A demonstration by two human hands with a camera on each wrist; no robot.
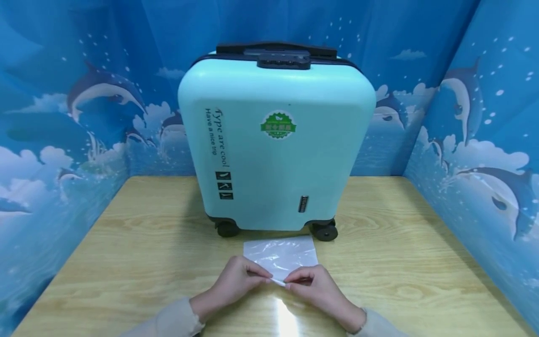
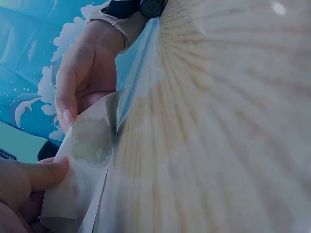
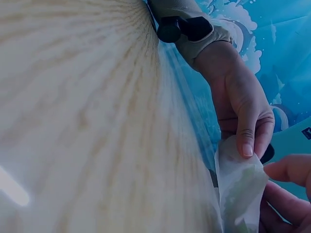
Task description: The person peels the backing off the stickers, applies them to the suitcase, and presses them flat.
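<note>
A glossy white sheet [image 1: 280,252] lies on the table in front of a mint-green suitcase [image 1: 269,164]. My left hand [image 1: 237,283] pinches its near edge between thumb and fingers. Close beside it, my right hand [image 1: 317,288] pinches the same edge, where a narrow strip is lifted or folded. From the left wrist, the sheet [image 2: 87,194] looks thin and translucent, and a round greenish patch [image 2: 91,143] with a scalloped outline shows on it or through it. Whether the sheet has separate layers is hard to tell.
The suitcase stands upright on black wheels [image 1: 324,231] and carries a round green sticker [image 1: 278,125]. A blue cloth [image 1: 126,56] printed with dolphins surrounds the wooden table [image 1: 139,234] at the back and sides.
</note>
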